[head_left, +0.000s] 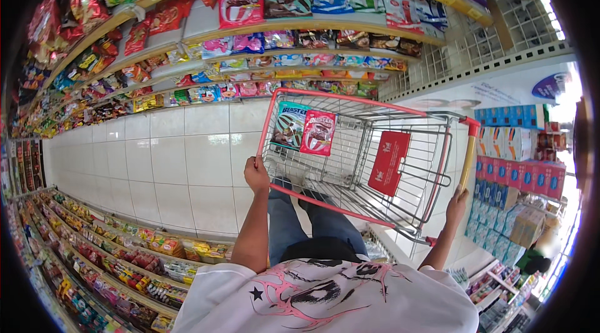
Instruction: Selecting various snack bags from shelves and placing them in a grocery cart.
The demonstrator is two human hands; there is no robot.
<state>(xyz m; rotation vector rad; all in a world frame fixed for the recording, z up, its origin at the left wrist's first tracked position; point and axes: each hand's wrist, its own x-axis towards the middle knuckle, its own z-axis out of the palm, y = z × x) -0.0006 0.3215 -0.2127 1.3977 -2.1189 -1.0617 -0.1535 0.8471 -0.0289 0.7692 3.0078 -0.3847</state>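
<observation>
A wire shopping cart (350, 97) with red top rails stands sideways before me. My left hand (256, 174) is closed around the red rail at the cart's left end. At the right end, my right hand (457, 205) grips the yellow push handle (468, 158) near its lower part. Inside the basket, toward the left end, lie two candy bags: a teal bag (290, 125) and a pink-red bag (318, 134) partly overlapping it. A red panel (390, 164) is fixed on the folding seat at the handle side.
Shelves of snack and candy bags (242, 2) run along the far side. Another low shelf row (144, 261) lies at the near left, with a tiled floor (169, 158) between. Stacked boxes (519, 173) stand at the right, by a wire rack (475, 39).
</observation>
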